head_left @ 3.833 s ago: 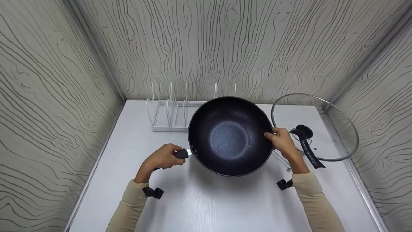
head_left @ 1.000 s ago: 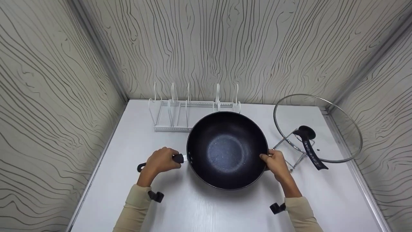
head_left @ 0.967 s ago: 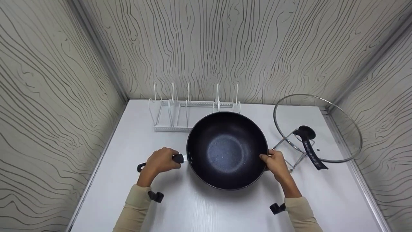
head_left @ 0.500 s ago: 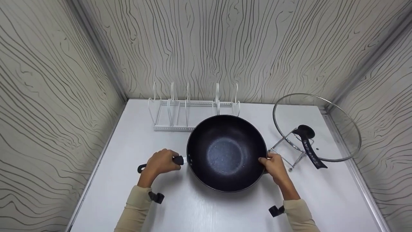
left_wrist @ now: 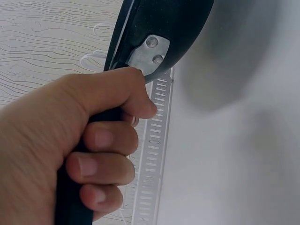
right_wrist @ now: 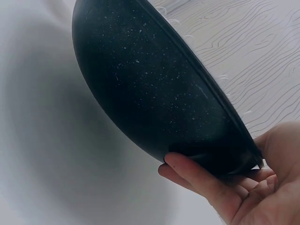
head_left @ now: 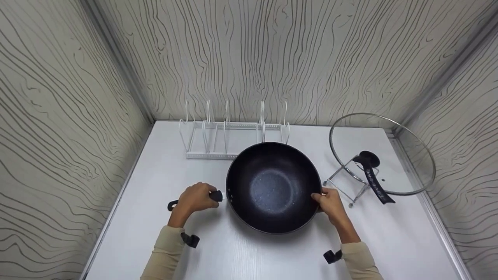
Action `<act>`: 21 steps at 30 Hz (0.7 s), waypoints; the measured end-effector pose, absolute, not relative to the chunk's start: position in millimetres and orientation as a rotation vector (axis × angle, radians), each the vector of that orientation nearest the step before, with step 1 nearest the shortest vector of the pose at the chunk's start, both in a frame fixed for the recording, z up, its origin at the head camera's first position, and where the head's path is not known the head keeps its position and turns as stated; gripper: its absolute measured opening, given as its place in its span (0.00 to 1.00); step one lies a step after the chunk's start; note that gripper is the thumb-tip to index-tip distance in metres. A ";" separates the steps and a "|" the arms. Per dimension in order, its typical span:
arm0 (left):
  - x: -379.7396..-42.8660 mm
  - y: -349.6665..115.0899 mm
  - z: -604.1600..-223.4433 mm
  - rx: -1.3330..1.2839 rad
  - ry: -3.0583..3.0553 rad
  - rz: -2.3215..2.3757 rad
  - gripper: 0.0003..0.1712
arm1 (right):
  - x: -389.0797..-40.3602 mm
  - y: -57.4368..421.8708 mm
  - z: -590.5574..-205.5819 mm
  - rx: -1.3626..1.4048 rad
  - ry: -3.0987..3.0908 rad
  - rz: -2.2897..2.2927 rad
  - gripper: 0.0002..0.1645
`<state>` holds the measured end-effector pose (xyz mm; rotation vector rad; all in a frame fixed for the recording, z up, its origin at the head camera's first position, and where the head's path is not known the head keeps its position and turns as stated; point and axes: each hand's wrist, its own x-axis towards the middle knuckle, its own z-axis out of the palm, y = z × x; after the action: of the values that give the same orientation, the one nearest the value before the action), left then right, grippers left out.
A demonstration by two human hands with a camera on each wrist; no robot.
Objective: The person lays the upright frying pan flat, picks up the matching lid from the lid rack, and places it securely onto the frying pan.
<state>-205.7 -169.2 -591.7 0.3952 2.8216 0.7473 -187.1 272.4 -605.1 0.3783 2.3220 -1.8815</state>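
A dark wok [head_left: 272,186] with a speckled outer side is held above the white table, its inside facing the head camera. Its shadow falls on the surface below. My left hand [head_left: 196,197] grips the black handle [head_left: 216,196]; in the left wrist view the fingers wrap round it below the riveted metal bracket [left_wrist: 149,54]. On the opposite side, my right hand [head_left: 330,202] pinches the wok's edge. The thumb lies over the rim inside, and in the right wrist view the other fingers [right_wrist: 197,180] support the wok from underneath.
Behind the wok stands a white wire rack [head_left: 210,155] with upright loops. At the right a glass lid [head_left: 408,155] leans on a metal stand [head_left: 342,190], its black knob and handle piece [head_left: 373,179] facing forward. Patterned walls [head_left: 249,58] enclose the white table [head_left: 155,167].
Over the last few seconds the wok has come nearer and lower, away from the rack, with both hands still holding it. In the last half second it has shifted only slightly nearer.
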 end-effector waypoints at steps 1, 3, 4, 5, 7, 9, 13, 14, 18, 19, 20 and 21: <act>-205.5 -169.4 -592.4 0.393 2.821 0.747 0.22 | -187.4 272.4 -606.4 0.378 2.320 -1.881 0.18; -205.4 -169.6 -593.6 0.391 2.820 0.749 0.22 | -187.9 272.1 -608.4 0.390 2.314 -1.889 0.17; -205.4 -169.8 -594.2 0.390 2.821 0.750 0.22 | -188.2 272.1 -609.4 0.394 2.311 -1.893 0.17; -205.5 -169.9 -594.5 0.389 2.821 0.750 0.22 | -188.3 272.2 -610.3 0.390 2.309 -1.892 0.17; -205.7 -170.1 -595.3 0.388 2.821 0.750 0.22 | -188.6 272.5 -612.1 0.388 2.308 -1.892 0.18; -206.0 -170.1 -596.3 0.385 2.819 0.747 0.22 | -189.1 272.7 -613.8 0.384 2.301 -1.893 0.18; -207.1 -170.3 -598.1 0.370 2.814 0.734 0.23 | -190.0 272.6 -616.0 0.386 2.290 -1.886 0.18; -207.3 -170.4 -598.4 0.364 2.813 0.732 0.23 | -190.1 272.5 -616.4 0.391 2.286 -1.887 0.18; -207.6 -170.6 -599.4 0.355 2.812 0.731 0.24 | -189.9 272.4 -617.7 0.395 2.286 -1.880 0.17; -207.5 -170.5 -599.7 0.351 2.811 0.732 0.24 | -189.7 272.4 -617.8 0.393 2.293 -1.872 0.18; -207.3 -170.5 -600.1 0.346 2.810 0.734 0.24 | -189.9 272.7 -618.8 0.384 2.298 -1.863 0.18; -207.1 -170.5 -600.7 0.345 2.811 0.732 0.25 | -190.1 273.2 -619.7 0.375 2.304 -1.852 0.18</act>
<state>-207.1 -170.5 -600.7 0.3450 2.8105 0.7324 -190.1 273.2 -619.7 0.3749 2.3038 -1.8522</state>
